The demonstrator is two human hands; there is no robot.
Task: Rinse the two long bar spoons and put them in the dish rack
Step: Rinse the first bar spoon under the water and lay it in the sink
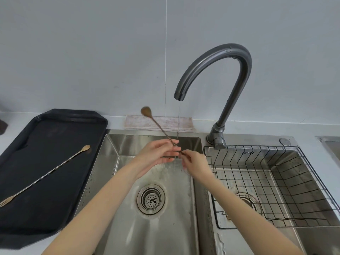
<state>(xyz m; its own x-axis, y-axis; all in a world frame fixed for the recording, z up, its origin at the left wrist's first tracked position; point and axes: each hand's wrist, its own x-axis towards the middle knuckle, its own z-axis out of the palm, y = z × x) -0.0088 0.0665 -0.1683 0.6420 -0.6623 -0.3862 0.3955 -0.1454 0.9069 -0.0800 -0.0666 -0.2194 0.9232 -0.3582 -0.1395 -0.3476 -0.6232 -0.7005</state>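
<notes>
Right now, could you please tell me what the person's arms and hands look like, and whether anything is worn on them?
Both hands, left and right, are bare: no gloves, rings, watch or bracelets show. The forearms are bare too, with no sleeves in view.

Home kitchen: double steel sink (128,227), faucet (228,74), dish rack (276,181).

Both forearms are showing bare all the way up, no sleeves coming into view. The left hand (158,153) and right hand (195,162) aren't wearing gloves, rings or a watch either.
</notes>
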